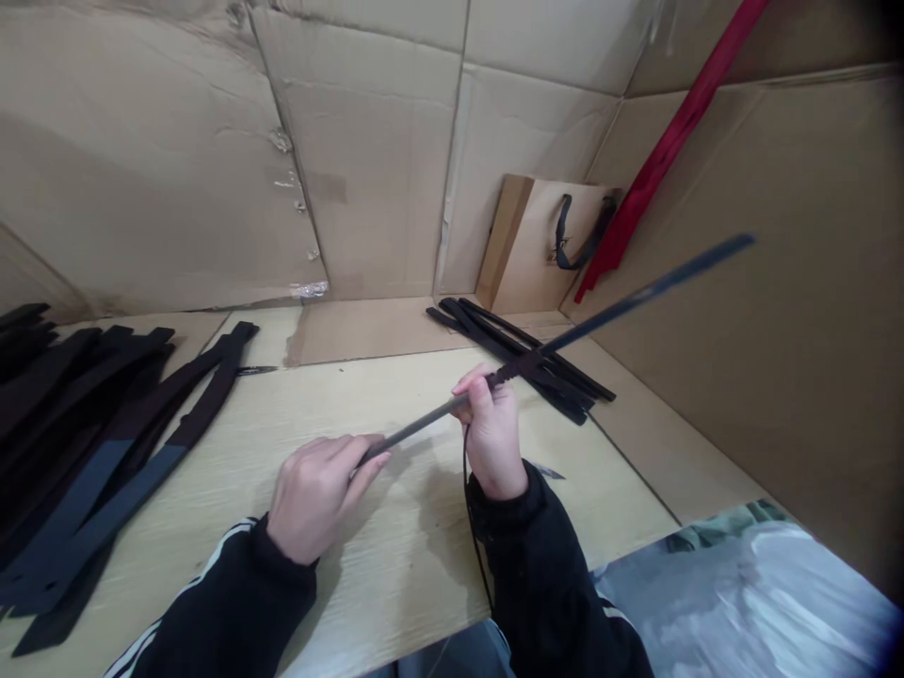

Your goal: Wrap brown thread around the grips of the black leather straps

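A long, thin dark rod (650,294) slants up to the right across both hands, held above the table. My left hand (317,494) is closed around its lower end. Further up, my right hand (492,433) pinches the rod with thumb and fingers, just below a section of dark wrapping (519,365). A thin black cord (465,476) hangs down from my right hand along the sleeve. Behind the rod, several black strips (487,334) lie crossed on the table. A small pointed blade (549,472) shows partly beside my right wrist.
Many long dark strips (105,405) are piled on the table (381,603) at left. A paper bag (526,245) with black handles leans at the back corner, near a hanging red strip (650,179). Cardboard walls (374,160) enclose the back and right. Pale plastic sheeting (749,603) lies lower right.
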Motion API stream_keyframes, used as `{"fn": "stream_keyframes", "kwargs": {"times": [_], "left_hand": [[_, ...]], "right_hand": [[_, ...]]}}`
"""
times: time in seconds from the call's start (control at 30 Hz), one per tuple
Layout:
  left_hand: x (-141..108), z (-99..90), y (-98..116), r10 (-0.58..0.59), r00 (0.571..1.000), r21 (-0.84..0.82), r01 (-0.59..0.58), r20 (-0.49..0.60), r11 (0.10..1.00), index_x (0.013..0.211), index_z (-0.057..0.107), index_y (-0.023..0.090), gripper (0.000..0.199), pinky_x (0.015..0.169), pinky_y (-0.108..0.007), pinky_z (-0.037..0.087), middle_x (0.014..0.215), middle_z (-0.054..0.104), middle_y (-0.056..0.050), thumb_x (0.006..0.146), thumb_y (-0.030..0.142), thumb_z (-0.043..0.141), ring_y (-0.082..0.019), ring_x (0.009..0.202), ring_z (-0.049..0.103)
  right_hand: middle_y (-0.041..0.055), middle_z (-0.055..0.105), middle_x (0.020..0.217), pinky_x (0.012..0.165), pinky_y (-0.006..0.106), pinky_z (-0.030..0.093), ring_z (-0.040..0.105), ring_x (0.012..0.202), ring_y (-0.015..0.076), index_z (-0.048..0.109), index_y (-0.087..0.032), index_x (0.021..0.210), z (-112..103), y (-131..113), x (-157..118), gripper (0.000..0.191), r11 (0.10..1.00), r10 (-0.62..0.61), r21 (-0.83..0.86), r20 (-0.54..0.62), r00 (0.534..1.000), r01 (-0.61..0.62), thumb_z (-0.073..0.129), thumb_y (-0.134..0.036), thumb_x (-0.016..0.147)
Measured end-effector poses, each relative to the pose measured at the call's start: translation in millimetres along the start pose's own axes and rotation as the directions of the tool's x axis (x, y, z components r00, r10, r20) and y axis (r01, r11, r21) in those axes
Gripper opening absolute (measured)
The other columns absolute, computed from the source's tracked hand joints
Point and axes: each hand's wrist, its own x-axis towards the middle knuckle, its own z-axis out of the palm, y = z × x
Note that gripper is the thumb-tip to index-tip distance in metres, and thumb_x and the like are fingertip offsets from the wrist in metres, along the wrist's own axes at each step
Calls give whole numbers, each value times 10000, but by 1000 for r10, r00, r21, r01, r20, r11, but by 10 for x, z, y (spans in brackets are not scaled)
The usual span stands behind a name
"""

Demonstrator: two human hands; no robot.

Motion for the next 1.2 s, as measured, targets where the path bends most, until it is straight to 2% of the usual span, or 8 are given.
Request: {"fn": "stream_keyframes", "kwargs": {"times": [0.1,0.23,0.4,0.5,0.67,0.83,0.93,1.2], "left_hand": [[33,-67,32,-110,960,-180,160,256,971,619,546,150,428,491,-199,413,476,588,15,917,405,372,-86,447,553],[63,-122,74,-145,774,-410,473,617,780,706,506,158,428,449,-169,420,446,558,35,926,458,295,-67,401,522],[-1,-27,33,-18,994,-180,37,105,983,986,573,143,324,661,-255,541,850,719,-52,816,419,579,-153,734,688],[-26,6,1,204,974,115,-193,-97,974,1056,583,117,296,702,-288,534,906,723,-73,833,312,581,-177,772,689],[-1,-54,-31,192,980,146,-181,-60,973,718,598,136,310,535,-232,456,562,628,-16,920,255,395,-122,509,594],[19,-95,-25,50,980,-55,-40,190,998,855,577,158,348,439,-175,395,502,577,42,942,375,320,-74,418,548],[24,-67,2,77,994,45,-80,76,996,1037,540,139,459,498,-214,472,658,670,-3,831,545,485,-124,540,641],[15,-18,-46,198,973,226,-167,-119,960,1040,583,107,277,679,-268,539,916,731,-97,894,313,467,-166,747,698]], "right_hand": [[-55,341,542,433,211,180,219,463,56,578,-154,675,20,-39,-17,379,999,20,-42,19,1000,-19,649,-517,753],[-61,247,540,419,200,178,236,460,68,670,-177,879,71,-77,-46,371,992,111,-67,29,993,-109,585,-530,805],[-61,282,554,407,183,224,251,450,51,631,-172,774,93,-58,-43,331,992,117,-36,-86,989,-121,620,-502,786],[-85,215,528,389,180,181,167,418,40,633,-181,875,85,-73,-41,344,990,136,33,-28,990,-136,610,-513,789],[-119,122,476,422,198,154,85,410,33,631,-163,885,66,-110,-37,324,971,115,180,210,971,-154,629,-473,788],[-89,271,509,421,200,163,165,434,32,587,-146,732,68,-64,-9,300,991,117,56,69,991,-121,690,-427,740],[-83,296,520,416,199,185,194,436,34,516,-158,666,78,-24,2,340,995,97,26,-10,995,-97,680,-445,744],[-105,231,528,423,205,134,129,427,35,596,-195,1019,73,-40,-1,361,990,116,66,90,989,-122,693,-404,740]]}}
